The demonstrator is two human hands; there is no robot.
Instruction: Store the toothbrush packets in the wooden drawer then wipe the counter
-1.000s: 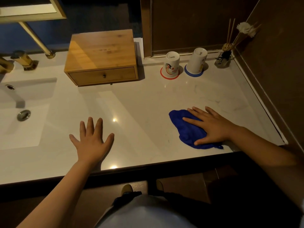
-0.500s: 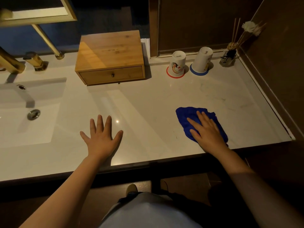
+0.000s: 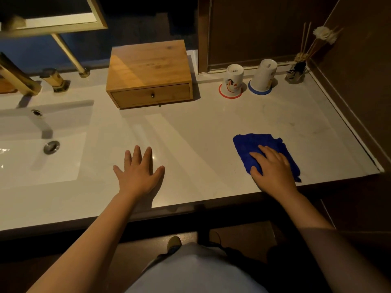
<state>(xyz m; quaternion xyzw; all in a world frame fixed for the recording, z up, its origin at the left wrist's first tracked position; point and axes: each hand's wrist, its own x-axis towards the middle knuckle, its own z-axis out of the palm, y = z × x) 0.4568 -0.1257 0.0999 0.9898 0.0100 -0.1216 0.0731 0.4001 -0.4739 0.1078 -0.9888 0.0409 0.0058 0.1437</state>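
Observation:
A wooden drawer box (image 3: 149, 74) stands at the back of the white counter (image 3: 201, 121), its drawer closed. No toothbrush packets are in view. A blue cloth (image 3: 250, 145) lies near the counter's front right. My right hand (image 3: 273, 168) presses flat on the cloth's near part, fingers curled over it. My left hand (image 3: 138, 171) rests flat on the bare counter near the front edge, fingers spread, holding nothing.
A sink basin (image 3: 31, 144) with a gold tap (image 3: 17, 78) is at the left. Two upturned paper cups (image 3: 232, 82) (image 3: 264, 75) on coasters stand at the back right, beside a reed diffuser (image 3: 296, 72). A dark wall bounds the right side.
My right hand has turned on the blue cloth, from reaching in from the right to pointing away from me, and the cloth has shifted under it. My left hand stays flat on the counter.

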